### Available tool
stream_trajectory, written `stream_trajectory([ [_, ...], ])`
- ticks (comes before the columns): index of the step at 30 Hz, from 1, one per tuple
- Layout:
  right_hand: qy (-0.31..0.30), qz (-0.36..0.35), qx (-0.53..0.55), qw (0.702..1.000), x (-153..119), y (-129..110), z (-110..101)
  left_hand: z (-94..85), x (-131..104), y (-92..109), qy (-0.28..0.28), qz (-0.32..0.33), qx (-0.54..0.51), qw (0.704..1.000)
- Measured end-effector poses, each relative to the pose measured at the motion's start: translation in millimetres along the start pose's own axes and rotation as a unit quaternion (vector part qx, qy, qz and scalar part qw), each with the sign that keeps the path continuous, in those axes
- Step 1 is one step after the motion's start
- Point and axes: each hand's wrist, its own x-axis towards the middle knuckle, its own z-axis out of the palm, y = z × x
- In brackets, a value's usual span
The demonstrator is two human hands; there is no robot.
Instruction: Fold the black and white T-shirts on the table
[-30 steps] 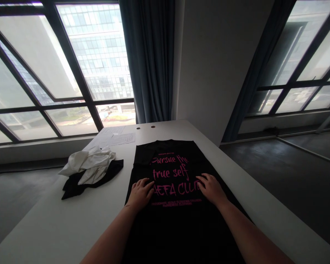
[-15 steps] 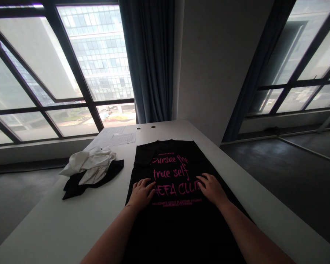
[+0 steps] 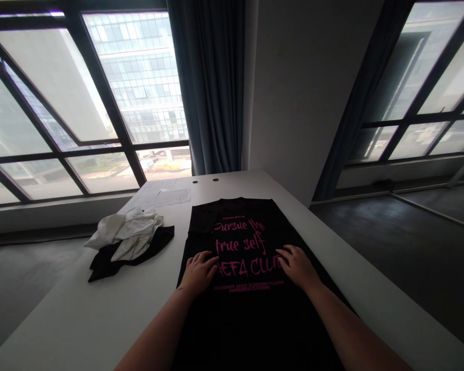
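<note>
A black T-shirt point(image 3: 247, 319) with pink lettering lies flat along the white table point(image 3: 116, 319), its collar end away from me. One sleeve is folded in over the upper left of its front, and the sides look turned in too. On the left part of the print rests my left hand point(image 3: 199, 272), fingers slightly bent and apart. My right hand point(image 3: 298, 265) lies on the right part of the print, its fingers spread and covering the end of a word. Neither hand grips the fabric.
Left of the shirt is a crumpled heap of white cloth point(image 3: 129, 232) and black cloth point(image 3: 104, 265). Paper sheets point(image 3: 172, 197) lie at the far left of the table, near two round cable holes. A dark curtain point(image 3: 216, 93) and a pillar point(image 3: 294, 93) stand behind the far end.
</note>
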Motion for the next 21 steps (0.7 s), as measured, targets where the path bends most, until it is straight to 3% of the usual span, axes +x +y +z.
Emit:
stream_trajectory([
  [21, 0.043, 0.062, -0.059, 0.995, -0.8, 13.5, -9.7, -1.7, -0.7, -1.4, 0.003, -0.019, -0.008, 1.0],
])
